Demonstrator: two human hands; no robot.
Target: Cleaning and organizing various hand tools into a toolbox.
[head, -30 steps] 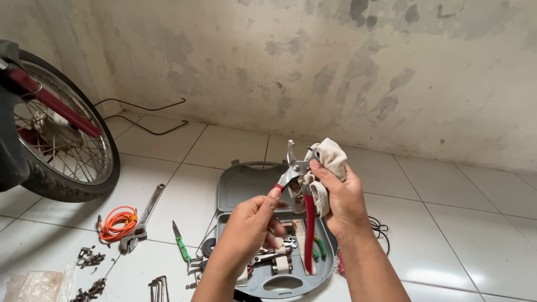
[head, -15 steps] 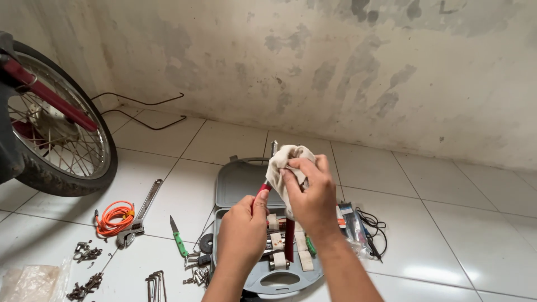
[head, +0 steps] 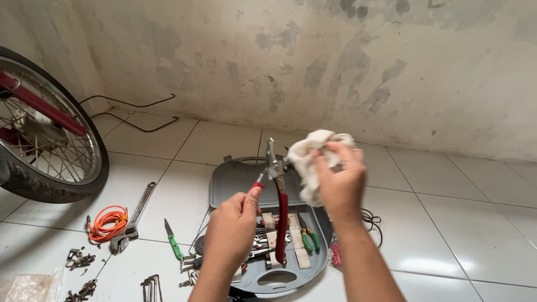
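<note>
Your left hand (head: 232, 226) closed on one red handle of the pliers (head: 278, 190), held up above the open grey tool case (head: 235, 184) on the tiled floor, your right hand (head: 338, 182) gripping a bunched white rag (head: 307, 156) touching the pliers' metal head, other handle hanging down

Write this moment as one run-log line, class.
left hand: grips red-handled pliers | right hand: holds white cloth against plier head | below: open grey tool case on tiled floor
</note>
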